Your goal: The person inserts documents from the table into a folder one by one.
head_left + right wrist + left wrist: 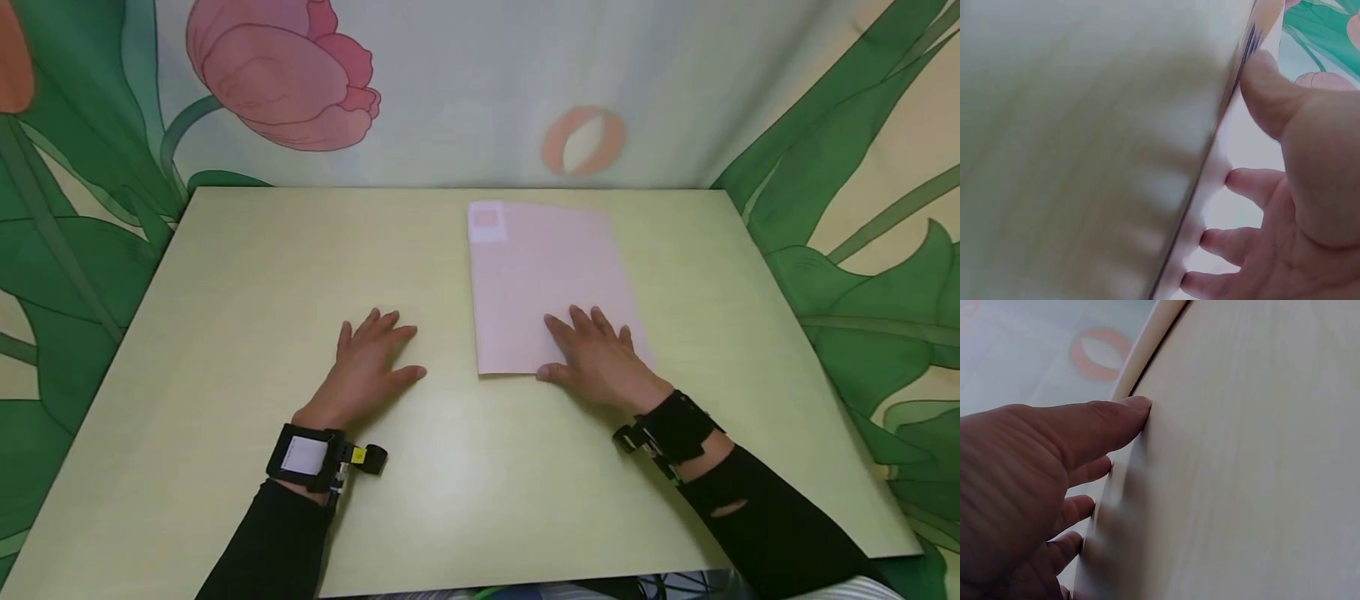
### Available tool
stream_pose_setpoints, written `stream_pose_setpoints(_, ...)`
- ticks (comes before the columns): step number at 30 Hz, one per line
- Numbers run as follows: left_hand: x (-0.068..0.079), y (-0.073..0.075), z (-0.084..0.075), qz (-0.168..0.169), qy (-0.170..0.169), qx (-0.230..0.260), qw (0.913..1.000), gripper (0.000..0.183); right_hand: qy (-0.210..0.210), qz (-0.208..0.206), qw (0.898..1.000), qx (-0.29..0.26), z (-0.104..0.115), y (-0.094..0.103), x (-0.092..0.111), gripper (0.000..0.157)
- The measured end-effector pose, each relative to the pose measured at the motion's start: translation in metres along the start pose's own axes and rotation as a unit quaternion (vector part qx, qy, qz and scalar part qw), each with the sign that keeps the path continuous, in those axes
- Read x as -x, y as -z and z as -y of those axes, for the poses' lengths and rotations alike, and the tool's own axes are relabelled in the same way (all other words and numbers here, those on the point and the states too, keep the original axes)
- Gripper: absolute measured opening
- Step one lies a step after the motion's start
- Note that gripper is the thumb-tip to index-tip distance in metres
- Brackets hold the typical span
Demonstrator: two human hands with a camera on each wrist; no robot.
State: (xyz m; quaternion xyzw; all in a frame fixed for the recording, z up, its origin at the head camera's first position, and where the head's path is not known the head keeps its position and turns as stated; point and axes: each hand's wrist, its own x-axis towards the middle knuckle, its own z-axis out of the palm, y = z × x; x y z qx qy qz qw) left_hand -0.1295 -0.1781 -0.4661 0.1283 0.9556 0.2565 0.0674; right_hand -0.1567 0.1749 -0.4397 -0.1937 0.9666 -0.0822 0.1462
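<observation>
A flat pink rectangle like a folder or booklet (551, 275) lies on the pale table (247, 267), right of the middle. Its top left corner bears a white square label (488, 220) with a pinkish patch. My right hand (603, 362) rests with spread fingers on its lower right part, the thumb by the near edge. In the right wrist view the fingertips (1216, 237) touch its surface. Left of it, my left hand (367, 367) lies on the bare tabletop with fingers spread, holding nothing. The left thumb and fingertips meet the table in the left wrist view.
A curtain or cloth (465, 92) with a large pink flower hangs behind the table's far edge. Green leaf patterns flank both sides. Each wrist carries a black strap with a small camera (371, 458). A striped cloth and dark items show below the near edge.
</observation>
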Motion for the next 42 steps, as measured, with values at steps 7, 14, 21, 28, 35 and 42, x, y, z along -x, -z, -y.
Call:
stream_pose_setpoints(7, -0.006, 0.000, 0.003, -0.001, -0.008, 0.011, 0.9999, 0.066, -0.041, 0.005, 0.999, 0.005, -0.015, 0.014, -0.024, 0.082)
stream_pose_setpoints(14, -0.009, 0.005, 0.004, -0.008, 0.004, 0.017, 0.9998, 0.068, -0.010, 0.033, 0.999, -0.009, -0.006, 0.019, -0.038, 0.086)
stream_pose_setpoints(21, -0.012, 0.005, 0.006, -0.004, 0.007, 0.022, 0.9997, 0.075, 0.017, 0.039, 0.999, -0.004, 0.025, 0.014, -0.050, 0.083)
stream_pose_setpoints(28, -0.013, 0.006, 0.007, 0.000, 0.016, 0.019, 0.9997, 0.073, 0.006, 0.035, 0.999, -0.003, 0.043, 0.016, -0.063, 0.082)
stream_pose_setpoints(35, -0.015, 0.006, 0.009, 0.000, 0.014, 0.019, 0.9997, 0.075, 0.007, 0.032, 0.999, -0.011, 0.053, 0.014, -0.068, 0.084)
stream_pose_setpoints(42, -0.031, 0.031, 0.019, 0.022, 0.021, -0.001, 0.9996, 0.067, 0.014, -0.029, 0.996, -0.082, -0.001, 0.041, -0.061, 0.080)
